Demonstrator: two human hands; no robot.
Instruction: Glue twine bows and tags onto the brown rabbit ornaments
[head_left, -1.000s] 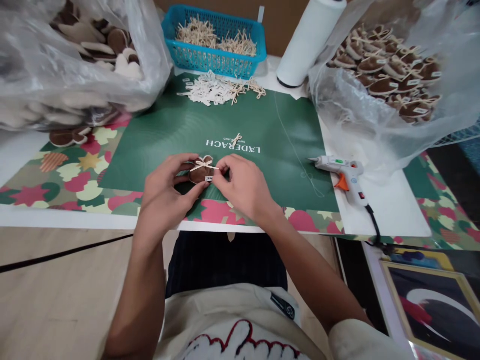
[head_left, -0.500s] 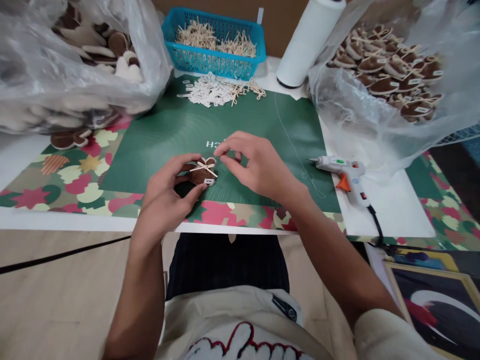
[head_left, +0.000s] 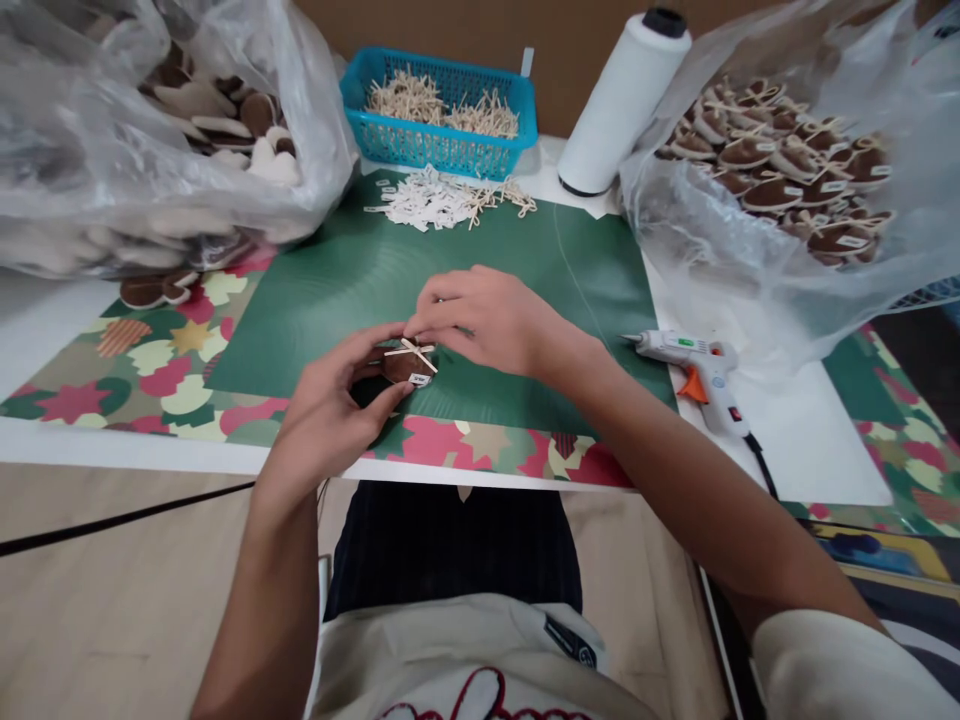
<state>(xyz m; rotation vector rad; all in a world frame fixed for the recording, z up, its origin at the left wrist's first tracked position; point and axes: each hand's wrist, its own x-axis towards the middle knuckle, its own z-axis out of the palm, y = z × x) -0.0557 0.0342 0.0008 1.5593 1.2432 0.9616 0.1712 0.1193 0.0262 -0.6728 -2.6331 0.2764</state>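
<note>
My left hand (head_left: 330,405) holds a small brown fabric piece (head_left: 400,368) at its left side, thumb below and fingers above. A cream string bow (head_left: 412,352) lies across its upper part, and a small white label (head_left: 419,380) sits at its lower edge. My right hand (head_left: 480,318) reaches over from the right with its fingertips pinched together at the top of the piece, by the bow. What those fingertips grip, if anything, is hidden. Both hands are over the green mat (head_left: 322,270).
A glue gun (head_left: 690,360) lies to the right. White labels (head_left: 427,198) and loose bows (head_left: 517,197) are piled before a blue basket (head_left: 442,150) of bows. Beside it stands a white thread cone (head_left: 622,110). Plastic bags of brown pieces flank the mat, left (head_left: 315,130) and right (head_left: 690,240).
My right hand has moved left onto the top of the piece, and its fingers have closed. My left hand keeps its hold, with the piece tilted slightly. The view has shifted a little.
</note>
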